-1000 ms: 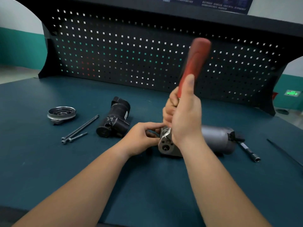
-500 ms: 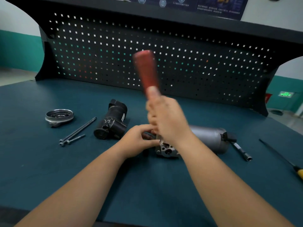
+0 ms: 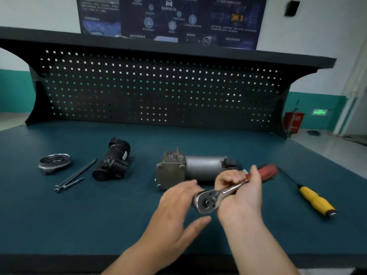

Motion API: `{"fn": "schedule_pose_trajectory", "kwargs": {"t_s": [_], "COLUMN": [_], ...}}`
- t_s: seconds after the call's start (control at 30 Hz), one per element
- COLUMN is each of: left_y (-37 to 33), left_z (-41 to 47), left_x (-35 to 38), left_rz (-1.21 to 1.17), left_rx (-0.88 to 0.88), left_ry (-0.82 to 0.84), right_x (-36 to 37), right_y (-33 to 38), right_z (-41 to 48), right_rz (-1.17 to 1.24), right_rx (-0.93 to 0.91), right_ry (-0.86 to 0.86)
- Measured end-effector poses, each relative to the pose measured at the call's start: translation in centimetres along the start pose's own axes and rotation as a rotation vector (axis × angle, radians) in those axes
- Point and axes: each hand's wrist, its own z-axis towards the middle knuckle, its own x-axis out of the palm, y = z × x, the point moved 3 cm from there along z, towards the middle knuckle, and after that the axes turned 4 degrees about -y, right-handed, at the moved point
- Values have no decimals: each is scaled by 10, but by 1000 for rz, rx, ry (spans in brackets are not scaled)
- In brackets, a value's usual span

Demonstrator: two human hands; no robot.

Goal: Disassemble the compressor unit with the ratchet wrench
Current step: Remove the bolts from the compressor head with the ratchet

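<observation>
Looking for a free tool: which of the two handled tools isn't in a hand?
The yellow-handled screwdriver, lying alone at far right; the red-handled ratchet wrench is gripped by the right hand.

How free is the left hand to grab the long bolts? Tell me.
Probably yes. The left hand is open and holds nothing; the long bolts lie bare on the mat to its left, with nothing between. The right hand holds the ratchet wrench.
</observation>
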Motion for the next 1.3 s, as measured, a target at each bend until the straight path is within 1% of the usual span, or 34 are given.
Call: {"fn": "schedule_pose_trajectory", "kwargs": {"t_s": [0.03,0.07,0.1,0.13,0.17,0.2,0.23,0.27,0.3,0.37,0.4,0.43,0.47,0.5,0.53,0.57,0.63,0.67,0.73,0.77,0.83,0.9,0.93,1.0,1.07,1.13,1.17,1.2,1.23,1.3], "left_y": [-4,-7,-9,-9,-7,-4,-1,2,3,4,3,1,-2,-5,-9,-12,-16,-18,-18,-17,-15,-10,-6,6,20,27,27,25,21,14], "left_z": [1,2,1,0,-1,-3,-4,-5,-5,-6,-5,-3,-1,2,6,8,14,17,23,27,32,36,37,39,38,36,38,41,46,58], "left_x": [6,11,15,18,19,19,19,22,24,31,33,35,38,41,43,45,48,49,51,53,58,65,66,65,66,79,86,94,101,112], "left_rz": [-62,-115,-161,-212,-280,-365,-481,-591,-666,-726,-736,-734,-728,-727,-723,-724,-722,-712,-643,-591,-477,-385,-341,-297,-357,-543,-613,-649,-646,-557], "left_rx": [-29,-42,-52,-87,-152,-249,-369,-492,-584,-673,-688,-687,-669,-650,-634,-625,-639,-647,-629,-603,-551,-499,-478,-491,-613,-811,-843,-819,-758,-614], "left_ry": [20,25,-3,-65,-153,-264,-355,-407,-407,-332,-278,-217,-156,-94,-28,35,120,152,200,215,239,250,237,187,164,250,302,342,374,436], "right_x": [-5,-11,-16,-22,-26,-29,-32,-30,-27,-19,-15,-13,-15,-18,-19,-20,-24,-28,-37,-41,-48,-52,-52,-50,-44,-39,-37,-37,-37,-36], "right_y": [1,4,10,18,27,37,49,62,75,94,95,91,85,80,77,76,80,83,88,90,95,97,101,115,133,139,137,133,127,117], "right_z": [1,0,-1,-5,-13,-23,-33,-41,-46,-51,-52,-50,-46,-40,-35,-30,-20,-17,-12,-9,-4,1,4,17,29,35,38,40,42,46], "right_rz": [-17,-83,-223,-451,-733,-1025,-1261,-1412,-1505,-1722,-1920,-2125,-2284,-2352,-2351,-2323,-2202,-2147,-2026,-1959,-1828,-1764,-1742,-1594,-1423,-1444,-1480,-1525,-1578,-1700], "right_rx": [29,72,122,174,231,261,238,129,-42,-492,-657,-719,-682,-601,-534,-483,-430,-446,-498,-494,-439,-387,-416,-470,-431,-331,-277,-241,-223,-223], "right_ry": [-19,-14,29,132,296,472,620,721,758,778,838,911,994,1076,1124,1137,1096,1080,1043,1016,956,890,836,610,394,325,307,296,305,324]}}
